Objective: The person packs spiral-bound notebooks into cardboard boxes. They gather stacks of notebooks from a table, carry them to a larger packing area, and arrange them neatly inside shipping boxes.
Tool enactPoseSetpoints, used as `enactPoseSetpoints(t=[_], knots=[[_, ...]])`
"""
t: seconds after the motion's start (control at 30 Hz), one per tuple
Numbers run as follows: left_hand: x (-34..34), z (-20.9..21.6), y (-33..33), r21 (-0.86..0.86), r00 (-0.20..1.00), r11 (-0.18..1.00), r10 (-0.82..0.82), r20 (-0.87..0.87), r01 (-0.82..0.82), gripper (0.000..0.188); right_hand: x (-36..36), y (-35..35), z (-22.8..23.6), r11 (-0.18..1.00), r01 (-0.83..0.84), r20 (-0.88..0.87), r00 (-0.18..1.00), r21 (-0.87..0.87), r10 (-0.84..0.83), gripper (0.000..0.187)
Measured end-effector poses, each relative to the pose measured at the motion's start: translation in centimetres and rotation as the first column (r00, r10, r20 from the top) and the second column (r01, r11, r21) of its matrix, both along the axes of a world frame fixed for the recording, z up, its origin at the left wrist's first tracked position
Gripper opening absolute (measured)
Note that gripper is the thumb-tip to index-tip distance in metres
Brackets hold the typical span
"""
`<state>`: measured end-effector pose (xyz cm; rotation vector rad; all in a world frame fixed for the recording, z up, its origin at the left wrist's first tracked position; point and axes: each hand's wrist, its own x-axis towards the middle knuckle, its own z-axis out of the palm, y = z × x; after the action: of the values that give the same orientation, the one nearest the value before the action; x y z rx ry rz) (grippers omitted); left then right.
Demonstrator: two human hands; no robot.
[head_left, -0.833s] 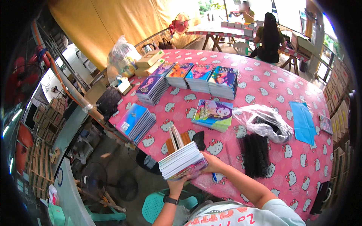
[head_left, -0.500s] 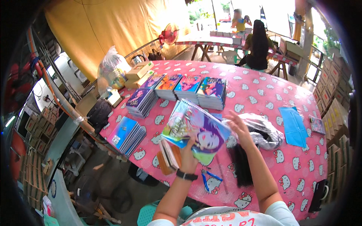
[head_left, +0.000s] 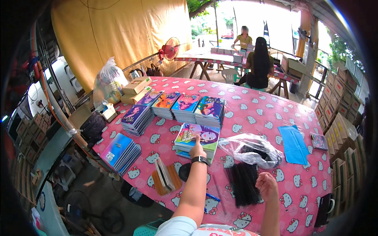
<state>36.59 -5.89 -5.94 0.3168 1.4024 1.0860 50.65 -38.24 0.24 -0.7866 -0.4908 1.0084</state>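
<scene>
Head view. The left hand point(head_left: 198, 148), with a dark band at its wrist, is in contact with the near side of a notebook stack point(head_left: 208, 134) with a multicoloured cover. One digit lies over the top cover; the others are hidden, so it cannot be told whether the hand is clamped on the stack or resting against it. The stack lies on the pink patterned surface point(head_left: 283, 112), extending just beyond the hand.

The right hand point(head_left: 267, 187) is raised well apart from the left hand, fingers curled inward. It cannot be told whether the fingertips meet. Just left of it is a bundle of black coils point(head_left: 241, 183); beyond it is a clear plastic bag point(head_left: 232, 143) with black contents. Farther beyond, to its right, is a blue sheet point(head_left: 293, 144).

Beyond the left hand and to its left, a group of notebook piles point(head_left: 186, 103) stands closely placed. Well to its left is a blue-covered pile point(head_left: 119, 148), its books fanned unevenly. Nearer the person and left of that hand is a wooden block point(head_left: 174, 179) with a pale upright piece on it. A black rounded object point(head_left: 184, 172), partly hidden, adjoins the left forearm. To the right of this forearm is a blue-handled tool point(head_left: 213, 197), partly covered.
</scene>
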Motion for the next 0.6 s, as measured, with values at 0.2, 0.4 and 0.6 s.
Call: enactPoseSetpoints(t=[0.2,0.4,0.6], knots=[[-2.8,3.5,-4.2,0.216,0.99,0.973,-0.101,0.095,0.078,0.096,-0.2,-2.1,2.5,0.992,-0.045,-0.038,0.998,0.119,0.049,0.018],[-14.3,4.9,-17.2,0.47,0.961,0.861,-0.264,0.085,0.195,0.031,-6.3,0.0,2.4,0.877,-0.473,-0.087,0.873,0.084,0.479,0.015],[-26.4,6.1,-37.5,0.621,0.978,0.764,0.207,0.017,-0.173,0.025,-19.1,-3.6,0.6,0.415,-0.908,-0.09,0.419,-0.06,0.904,0.011]])
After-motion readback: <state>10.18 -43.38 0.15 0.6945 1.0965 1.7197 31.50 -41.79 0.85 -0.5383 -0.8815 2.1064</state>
